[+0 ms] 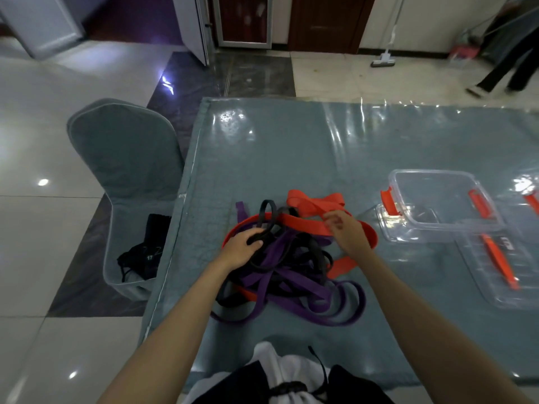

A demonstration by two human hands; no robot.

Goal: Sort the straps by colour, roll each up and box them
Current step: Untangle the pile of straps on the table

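Note:
A tangled pile of straps lies on the table in front of me: purple straps (294, 284), black straps (269, 212) and wide orange straps (309, 205). My left hand (240, 247) rests on the left side of the pile with its fingers closed around a black strap. My right hand (345, 228) is over the pile's right side, fingers pinching the orange strap. A clear plastic box (437, 199) with orange clips stands empty to the right.
A clear lid (501, 272) with orange clips lies in front of the box. A grey covered chair (128, 182) with a black bag (145, 255) on its seat stands left of the table (291, 147). A person's legs are at the far right.

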